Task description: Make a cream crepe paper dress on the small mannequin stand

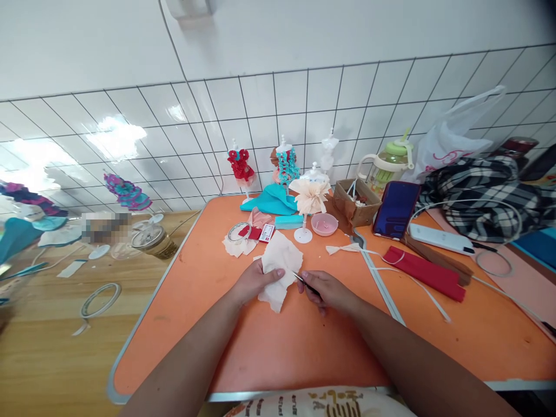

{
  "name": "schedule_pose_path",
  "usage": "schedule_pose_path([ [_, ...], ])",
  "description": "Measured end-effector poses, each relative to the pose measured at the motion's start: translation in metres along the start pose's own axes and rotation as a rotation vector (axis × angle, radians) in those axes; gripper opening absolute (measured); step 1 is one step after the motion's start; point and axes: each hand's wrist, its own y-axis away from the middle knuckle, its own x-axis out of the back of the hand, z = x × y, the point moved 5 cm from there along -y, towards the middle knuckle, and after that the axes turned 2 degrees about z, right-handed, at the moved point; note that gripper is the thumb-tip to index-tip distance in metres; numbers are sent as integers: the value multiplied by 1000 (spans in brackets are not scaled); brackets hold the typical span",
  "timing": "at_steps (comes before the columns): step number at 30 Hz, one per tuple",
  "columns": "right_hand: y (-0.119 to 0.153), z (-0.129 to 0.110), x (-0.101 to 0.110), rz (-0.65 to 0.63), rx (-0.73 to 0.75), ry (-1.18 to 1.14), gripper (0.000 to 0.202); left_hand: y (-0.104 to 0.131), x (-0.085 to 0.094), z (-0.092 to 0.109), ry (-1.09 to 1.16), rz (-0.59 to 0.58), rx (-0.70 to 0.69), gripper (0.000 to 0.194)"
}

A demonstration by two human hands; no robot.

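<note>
My left hand (254, 282) pinches a pale cream sheet of crepe paper (280, 255) over the orange table, thumb on top. The paper's edges are uneven. In my right hand (332, 289) is a small pair of dark-handled scissors (309, 284), their blades at the paper's right edge; I cannot tell how far apart the blades are. Just beyond the paper stands a small white dress form wearing a cream ruffled paper piece (311, 197). To its left lie a roll of white tape (238, 231) and cream scraps (237, 246).
Behind are dress forms in red (241, 165) and turquoise (286, 165), a pink bowl (324, 224) and a cardboard box (358, 202). A phone (396, 209), red crepe paper (423, 273) and white cable lie right. A lidded cup (154, 240) stands on the wooden table left.
</note>
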Motion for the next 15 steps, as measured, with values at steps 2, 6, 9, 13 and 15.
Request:
schedule_pose_path([
  [2,0,0,0,3,1,2,48,1,-5,1,6,-64,4,38],
  [6,-1,0,-1,39,9,28,50,1,-10,-3,19,-74,41,37],
  [9,-2,2,-2,38,14,46,51,1,-12,-6,10,-67,63,37],
  [13,-4,3,-1,29,17,25,50,0,-11,-6,-15,-56,50,35],
  [15,-3,2,1,18,27,26,50,0,-6,-5,-2,-37,19,34],
])
